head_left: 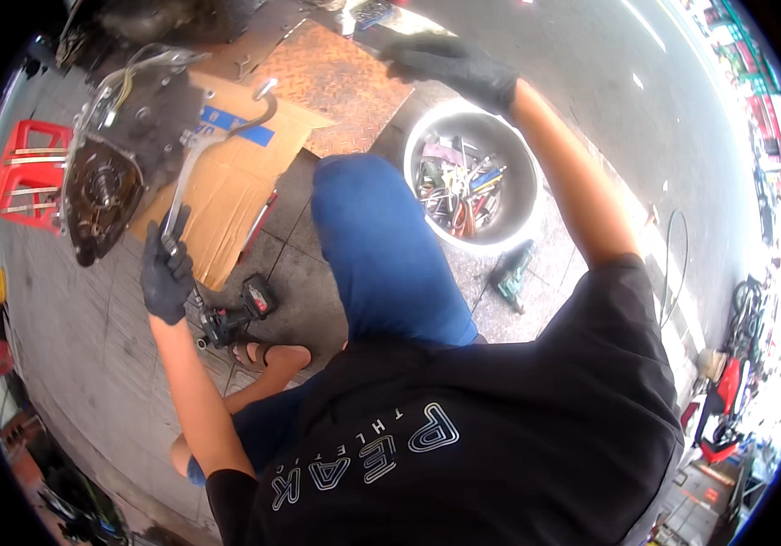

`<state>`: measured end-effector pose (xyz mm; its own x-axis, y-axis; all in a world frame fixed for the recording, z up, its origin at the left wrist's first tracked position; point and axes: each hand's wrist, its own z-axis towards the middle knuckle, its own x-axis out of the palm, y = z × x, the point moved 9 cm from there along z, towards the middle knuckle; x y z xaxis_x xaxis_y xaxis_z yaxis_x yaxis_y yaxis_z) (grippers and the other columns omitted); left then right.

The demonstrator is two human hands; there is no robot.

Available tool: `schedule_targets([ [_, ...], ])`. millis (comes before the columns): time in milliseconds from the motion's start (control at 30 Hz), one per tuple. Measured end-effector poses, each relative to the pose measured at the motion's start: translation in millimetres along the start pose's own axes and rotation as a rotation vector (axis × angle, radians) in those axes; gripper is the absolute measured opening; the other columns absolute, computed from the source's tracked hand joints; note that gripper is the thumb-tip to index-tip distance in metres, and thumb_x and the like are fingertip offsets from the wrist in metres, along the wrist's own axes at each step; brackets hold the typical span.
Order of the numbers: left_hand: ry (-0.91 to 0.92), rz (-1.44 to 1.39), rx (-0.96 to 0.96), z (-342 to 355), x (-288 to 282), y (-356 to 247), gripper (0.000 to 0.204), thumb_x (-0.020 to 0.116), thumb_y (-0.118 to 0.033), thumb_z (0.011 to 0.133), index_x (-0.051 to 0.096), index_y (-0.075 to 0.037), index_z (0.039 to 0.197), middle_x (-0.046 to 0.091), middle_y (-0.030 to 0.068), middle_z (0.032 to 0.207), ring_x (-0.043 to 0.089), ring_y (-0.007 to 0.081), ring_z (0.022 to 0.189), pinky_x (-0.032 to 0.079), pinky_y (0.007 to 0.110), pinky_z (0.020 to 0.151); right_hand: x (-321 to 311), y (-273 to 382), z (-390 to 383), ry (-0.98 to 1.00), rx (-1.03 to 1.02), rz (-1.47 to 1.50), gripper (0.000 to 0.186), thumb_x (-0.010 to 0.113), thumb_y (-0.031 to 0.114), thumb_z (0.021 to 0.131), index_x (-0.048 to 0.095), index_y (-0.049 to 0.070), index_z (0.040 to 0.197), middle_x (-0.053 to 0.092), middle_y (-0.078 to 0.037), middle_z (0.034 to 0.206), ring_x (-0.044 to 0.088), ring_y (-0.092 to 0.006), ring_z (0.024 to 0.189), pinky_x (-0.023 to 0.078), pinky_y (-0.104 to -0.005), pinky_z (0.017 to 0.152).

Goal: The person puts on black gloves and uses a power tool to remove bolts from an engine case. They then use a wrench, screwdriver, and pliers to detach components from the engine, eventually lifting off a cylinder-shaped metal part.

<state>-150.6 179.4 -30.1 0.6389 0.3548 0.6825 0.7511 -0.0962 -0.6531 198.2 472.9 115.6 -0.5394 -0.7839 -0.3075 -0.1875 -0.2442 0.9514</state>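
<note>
My left hand (pixel 168 270), in a dark grey glove, is closed around the lower end of a long silver metal lever (pixel 192 171) with a curved, dark, hooked upper arm. The lever lies across the edge of an opened engine case (pixel 143 116) and a flat piece of cardboard (pixel 236 187). Exposed round parts show inside the case's oily brown lower section. My right hand (pixel 457 69), gloved too, reaches out beyond a round metal basin (pixel 536 187), its fingers stretched and slightly blurred. Nothing shows in it. Various hand tools (pixel 465 185) fill the basin.
A black cordless power tool (pixel 229 320) lies near my foot, and a green power tool (pixel 512 278) beside the basin. Beyond the cardboard is a rusty metal plate (pixel 329 80). A red plastic stool (pixel 10 173) stands left of the engine case.
</note>
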Motion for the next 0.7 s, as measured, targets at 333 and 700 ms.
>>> schedule_targets([
  [333,-0.487,0.532,0.029,-43,38,-16,0.046,0.044,-0.031,0.104,0.045,-0.002,0.14,0.065,0.0119,0.108,0.03,-0.0003,0.047,0.023,0.016,0.04,53,-500,-320,-0.249,1.036,-0.347,0.028,0.064,0.028,0.082,0.071,0.008,0.1,0.069,-0.015,0.099,0.066,-0.0286,0.093,0.052,-0.0377,0.078],
  [700,-0.474,0.446,0.042,-16,51,-4,0.041,0.045,-0.023,0.103,0.047,-0.003,0.14,0.041,-0.0049,0.069,0.025,0.0015,0.048,0.02,0.017,0.04,53,-495,-287,-0.35,1.267,-0.231,0.033,0.068,0.041,0.08,0.076,0.013,0.097,0.073,-0.01,0.098,0.07,-0.0214,0.089,0.052,-0.0315,0.077],
])
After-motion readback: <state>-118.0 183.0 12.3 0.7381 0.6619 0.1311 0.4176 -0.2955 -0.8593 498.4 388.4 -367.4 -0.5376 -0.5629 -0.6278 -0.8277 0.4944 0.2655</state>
